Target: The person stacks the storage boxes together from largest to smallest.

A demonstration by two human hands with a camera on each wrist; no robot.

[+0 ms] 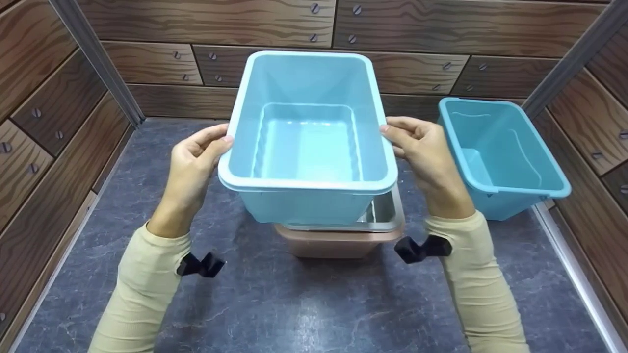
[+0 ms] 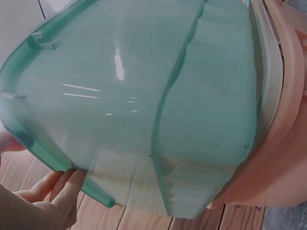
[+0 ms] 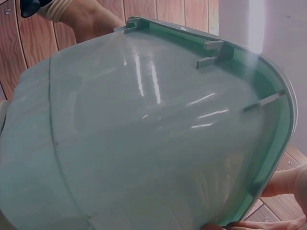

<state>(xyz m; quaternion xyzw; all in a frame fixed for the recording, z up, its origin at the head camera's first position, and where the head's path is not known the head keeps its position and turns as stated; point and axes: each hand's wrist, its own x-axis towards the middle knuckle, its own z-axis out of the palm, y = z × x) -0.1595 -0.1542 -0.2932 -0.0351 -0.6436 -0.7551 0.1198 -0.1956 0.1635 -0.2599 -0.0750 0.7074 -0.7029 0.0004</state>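
Note:
A light blue plastic bin [image 1: 306, 203] is held up by both hands, its open top tipped toward the head camera. My left hand [image 1: 194, 157] pinches its rim on the left, thumb on top and fingers beneath. On the opposite side my right hand [image 1: 424, 149] grips the rim in a similar way. Under the blue bin a grey bin [image 1: 392, 223] sits nested in a pinkish-brown bin [image 1: 336, 245]; the blue bin hides most of both. In the left wrist view the blue bin's base is close to the grey rim; I cannot tell whether they touch.
A darker teal bin [image 1: 508, 201] stands at the right, near the wall. Wood-patterned panels [image 1: 147, 100] enclose the dark marbled floor [image 1: 274, 299], with metal strips [image 1: 579, 274] along edges and corners. Each sleeve has a black wrist mount [image 1: 201, 264].

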